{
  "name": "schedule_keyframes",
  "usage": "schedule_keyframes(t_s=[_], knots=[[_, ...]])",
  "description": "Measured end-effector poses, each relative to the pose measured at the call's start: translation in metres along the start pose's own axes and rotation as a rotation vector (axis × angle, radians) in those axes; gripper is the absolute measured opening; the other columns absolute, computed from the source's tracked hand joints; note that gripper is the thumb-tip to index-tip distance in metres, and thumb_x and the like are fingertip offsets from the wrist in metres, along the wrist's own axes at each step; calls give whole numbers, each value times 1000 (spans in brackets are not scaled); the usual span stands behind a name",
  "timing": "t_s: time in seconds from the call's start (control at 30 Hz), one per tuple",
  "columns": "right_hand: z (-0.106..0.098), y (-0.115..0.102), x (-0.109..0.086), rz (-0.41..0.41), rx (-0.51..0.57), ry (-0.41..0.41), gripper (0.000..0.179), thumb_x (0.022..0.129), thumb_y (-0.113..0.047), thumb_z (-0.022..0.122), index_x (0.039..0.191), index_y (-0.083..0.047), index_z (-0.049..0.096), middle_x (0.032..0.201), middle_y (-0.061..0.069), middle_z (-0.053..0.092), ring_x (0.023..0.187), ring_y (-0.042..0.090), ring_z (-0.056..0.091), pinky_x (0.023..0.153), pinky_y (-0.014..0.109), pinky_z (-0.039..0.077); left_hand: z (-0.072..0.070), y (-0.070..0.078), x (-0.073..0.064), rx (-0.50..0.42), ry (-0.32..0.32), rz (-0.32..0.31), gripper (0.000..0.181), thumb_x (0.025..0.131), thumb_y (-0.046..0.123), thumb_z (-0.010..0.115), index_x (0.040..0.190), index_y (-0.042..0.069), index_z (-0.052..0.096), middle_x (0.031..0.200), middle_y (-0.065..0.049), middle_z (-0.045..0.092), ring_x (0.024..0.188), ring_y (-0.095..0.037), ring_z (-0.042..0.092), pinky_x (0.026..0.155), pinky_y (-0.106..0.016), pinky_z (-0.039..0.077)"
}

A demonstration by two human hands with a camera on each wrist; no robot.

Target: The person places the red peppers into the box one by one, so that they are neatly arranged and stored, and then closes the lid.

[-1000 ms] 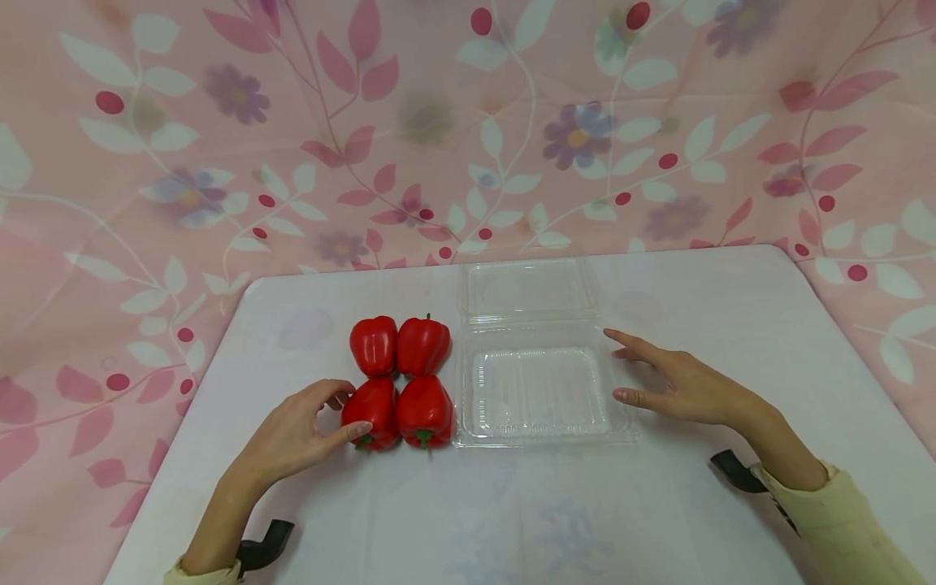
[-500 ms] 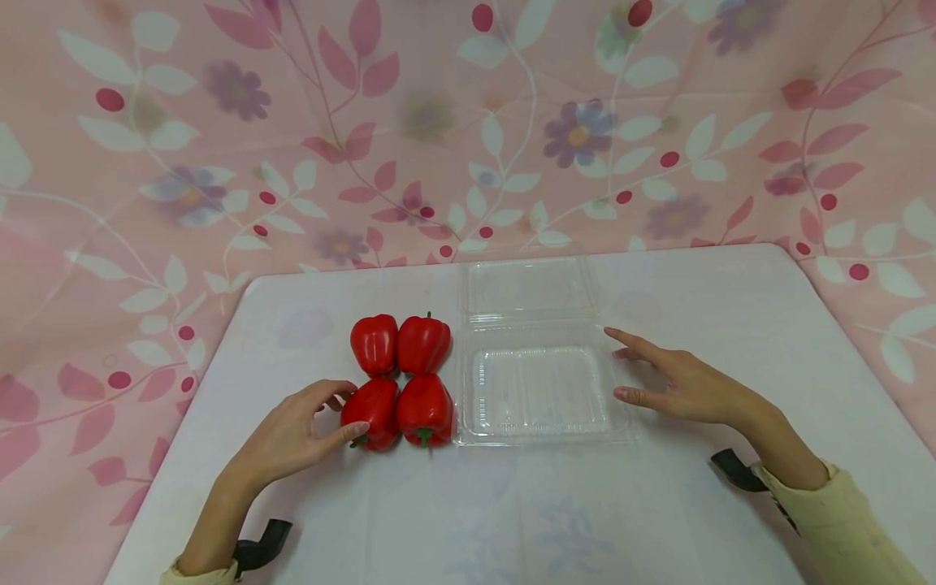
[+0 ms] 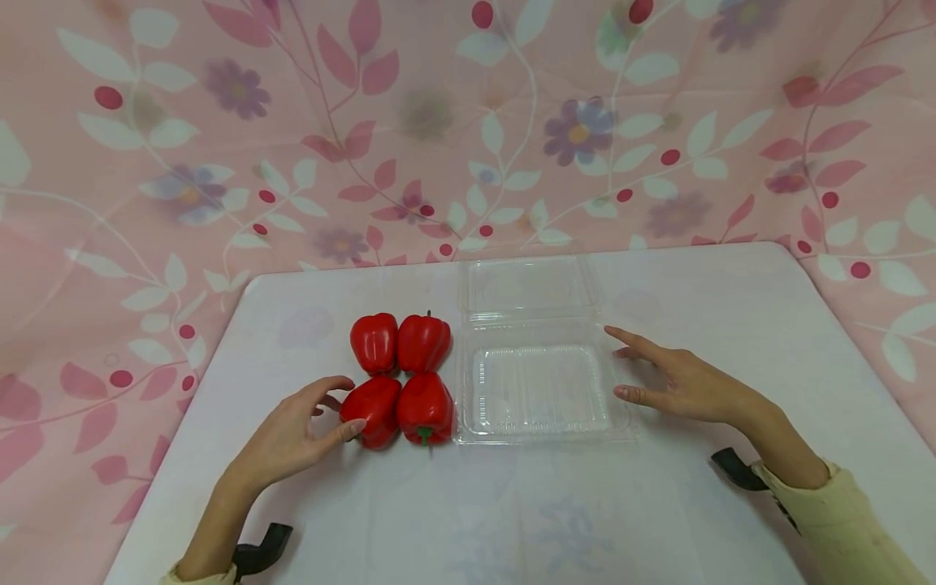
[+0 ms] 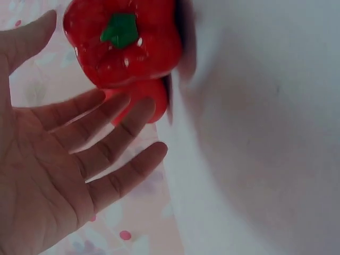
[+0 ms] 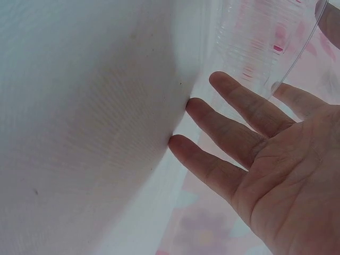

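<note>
A pink cloth with printed flowers and leaves (image 3: 439, 122) hangs behind a white worktop with rounded corners (image 3: 409, 512). On the worktop lies a clear, rectangular plastic container (image 3: 541, 390), opened flat, its lid (image 3: 530, 286) on the side far from the person; its long axis runs from near to far.

At its right edge is the right hand (image 3: 683, 382), with the fingers spread wide and holding nothing; whether they touch the container, I cannot tell. The left hand (image 3: 292, 431) has its thumb and fingers wide apart at the near-left pepper; contact is not clear.

Four glossy red bell peppers stand close together in two rows, left of the container. The near-left pepper (image 3: 374, 412) points its stem end to the person and slightly left, so its long axis is slanted. The near-right pepper (image 3: 426, 406) points its green stem (image 3: 425, 436) straight to the person. The far-right pepper (image 3: 424, 344) points its stem away. The far-left pepper (image 3: 374, 343) has its long axis nearly along near-to-far.
</note>
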State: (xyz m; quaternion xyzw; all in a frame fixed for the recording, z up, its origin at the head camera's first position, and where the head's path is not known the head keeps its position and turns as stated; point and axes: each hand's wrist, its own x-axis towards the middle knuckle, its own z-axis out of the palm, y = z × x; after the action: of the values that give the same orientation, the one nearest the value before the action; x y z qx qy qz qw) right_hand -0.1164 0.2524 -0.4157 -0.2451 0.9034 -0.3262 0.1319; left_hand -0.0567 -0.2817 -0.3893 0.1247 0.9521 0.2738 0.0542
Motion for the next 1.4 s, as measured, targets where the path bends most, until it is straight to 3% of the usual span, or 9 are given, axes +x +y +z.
schedule_keyframes(t_s=[0.27, 0.53, 1.03, 1.4], knots=[[0, -1, 0, 14, 9, -7, 84, 90, -46, 70, 157, -36, 19, 139, 10, 55, 133, 37, 44, 98, 70, 33, 7, 2, -3, -123, 2, -87, 72, 75, 48, 83, 128, 13, 48, 123, -2, 55, 102, -22, 58, 82, -45, 53], [1, 0, 0, 10, 9, -3, 85, 90, -46, 70, 157, -36, 20, 138, 10, 56, 133, 36, 45, 98, 69, 34, 16, 3, -3, -170, 34, -91, 73, 73, 46, 85, 125, 12, 47, 120, -4, 56, 101, -24, 59, 79, -41, 54], [2, 1, 0, 20, 7, -7, 85, 89, -46, 70, 157, -37, 19, 139, 10, 55, 133, 37, 45, 98, 70, 33, 21, 2, -2, -154, 58, -96, 73, 73, 46, 85, 124, 10, 48, 117, -6, 58, 102, -24, 59, 79, -40, 55], [1, 1, -1, 15, 17, -2, 84, 90, -45, 70, 156, -42, 18, 139, 10, 55, 133, 36, 45, 98, 70, 34, 7, 8, -7, -143, 56, -163, 73, 74, 47, 84, 127, 12, 48, 122, -5, 57, 102, -25, 58, 78, -42, 55]])
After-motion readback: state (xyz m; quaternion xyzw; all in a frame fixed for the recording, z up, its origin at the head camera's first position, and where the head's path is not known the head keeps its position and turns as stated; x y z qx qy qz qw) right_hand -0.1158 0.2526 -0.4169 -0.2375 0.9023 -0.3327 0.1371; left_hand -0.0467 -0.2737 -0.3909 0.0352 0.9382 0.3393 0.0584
